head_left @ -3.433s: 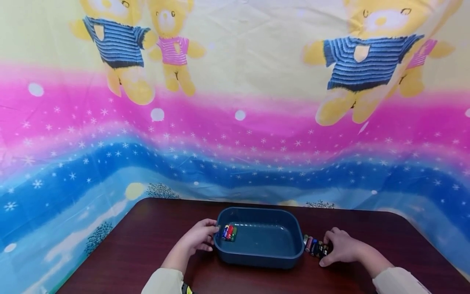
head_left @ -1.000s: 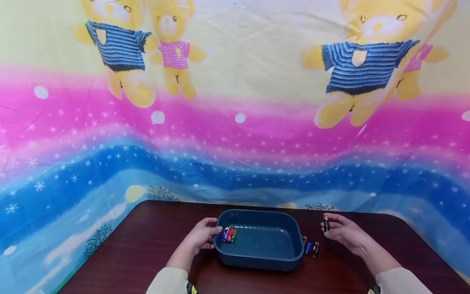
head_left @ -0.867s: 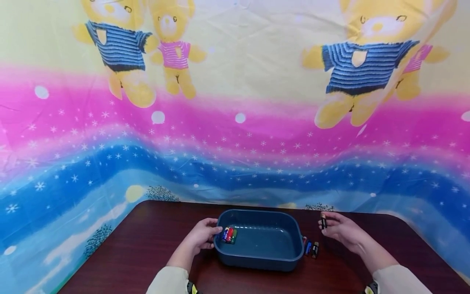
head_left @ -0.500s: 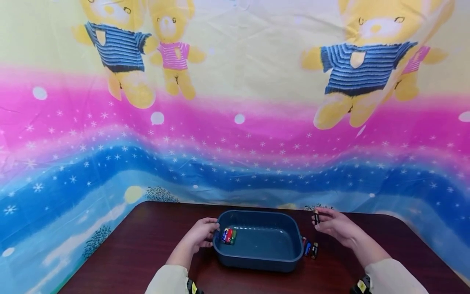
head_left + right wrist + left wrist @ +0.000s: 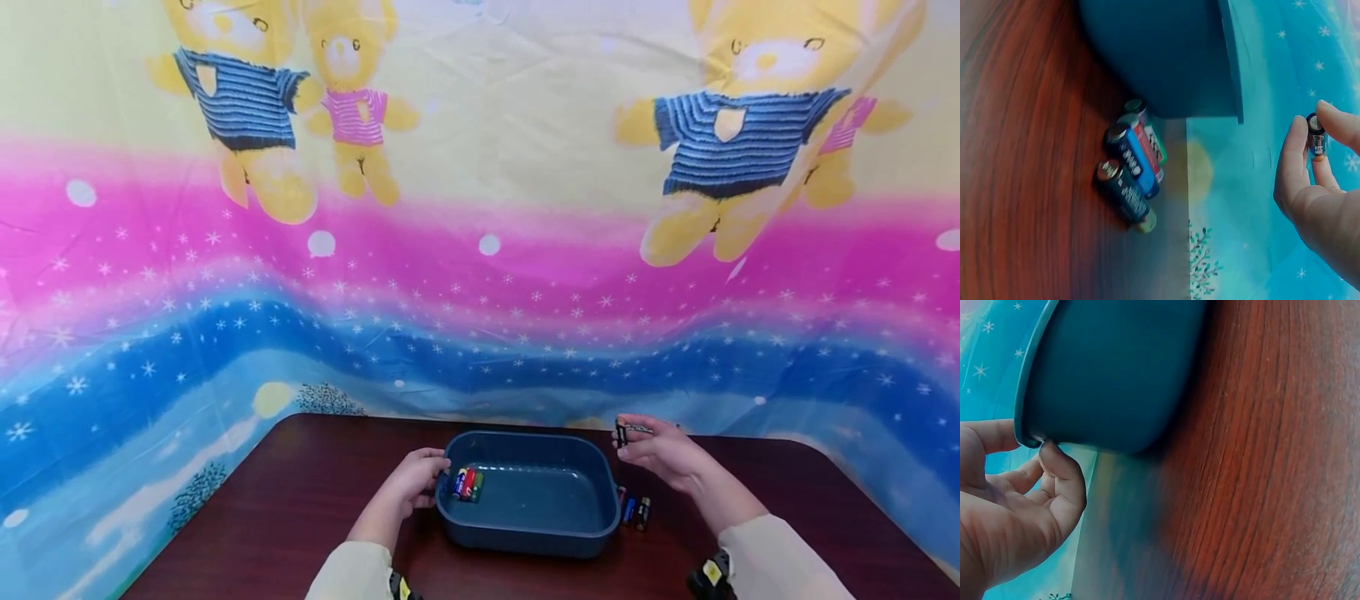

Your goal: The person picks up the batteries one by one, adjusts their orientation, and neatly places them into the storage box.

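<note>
My left hand (image 5: 415, 483) grips the left rim of a dark blue-grey plastic bin (image 5: 536, 533); in the left wrist view its thumb and fingers (image 5: 1063, 481) meet at the rim. Inside the bin, near that hand, several batteries (image 5: 468, 484) in blue, red and green lie side by side. My right hand (image 5: 663, 454) is raised just beyond the bin's right rim, pinching a black battery (image 5: 1316, 134) between thumb and fingers. Whether a second battery is tucked behind it, I cannot tell. Several batteries (image 5: 1125, 159), black, blue, red and green, lie beside the bin's right wall.
A dark reddish-brown table (image 5: 300, 508) with rounded corners bears everything. Behind it hangs a cloth (image 5: 480, 333) printed with bears and snowflakes. Black bands (image 5: 712, 575) sit at both wrists by light sleeves (image 5: 787, 558).
My right hand has picked up a black battery from the row on the table, lifted it and moved left toward the bin. My left hand has stayed on the rim.
</note>
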The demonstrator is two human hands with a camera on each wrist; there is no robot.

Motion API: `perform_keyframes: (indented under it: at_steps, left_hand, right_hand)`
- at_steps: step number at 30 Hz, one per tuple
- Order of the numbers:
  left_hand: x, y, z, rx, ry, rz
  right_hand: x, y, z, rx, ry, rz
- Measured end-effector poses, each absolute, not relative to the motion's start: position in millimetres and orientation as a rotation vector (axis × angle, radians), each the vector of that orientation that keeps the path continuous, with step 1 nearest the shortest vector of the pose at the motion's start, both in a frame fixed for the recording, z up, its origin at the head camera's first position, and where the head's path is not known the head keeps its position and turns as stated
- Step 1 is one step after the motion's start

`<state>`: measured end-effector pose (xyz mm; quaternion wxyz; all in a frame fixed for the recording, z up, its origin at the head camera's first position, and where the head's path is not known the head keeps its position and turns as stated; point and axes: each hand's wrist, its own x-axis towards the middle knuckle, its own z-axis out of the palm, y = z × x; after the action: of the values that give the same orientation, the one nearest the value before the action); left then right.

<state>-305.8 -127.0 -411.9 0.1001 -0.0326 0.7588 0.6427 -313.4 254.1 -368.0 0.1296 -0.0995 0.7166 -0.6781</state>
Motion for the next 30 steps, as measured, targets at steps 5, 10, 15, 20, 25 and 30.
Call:
perform_keyframes:
  at_steps: [5,10,15,20,25,30]
  left_hand:
    - [-306.6,-126.1,-412.5,-0.118,2.252,1.903]
    - [-307.6,-126.0,-411.3,-0.136,2.236,1.919]
    - [-308.2,-126.7,-410.4,-0.136,2.229,1.929]
    - [-309.2,-127.9,-410.9,-0.132,2.210,1.937]
    - [-309.9,-129.4,-411.6,-0.121,2.194,1.930]
    - [-310.1,-130.1,-410.2,-0.105,2.172,1.936]
  right_hand:
    - [-317.2,246.8,-366.0,-0.274,2.049,-2.006]
    - [-320.3,240.8,-362.7,-0.286,2.025,-2.021]
    - [-324.1,233.5,-360.3,-0.283,2.053,-1.990]
    - [-331.3,225.1,-359.1,-0.250,2.062,-1.991]
    - [-339.3,217.2,-358.1,-0.251,2.035,-1.988]
    - [-345.9,210.7,-352.8,-0.288,2.026,-1.966]
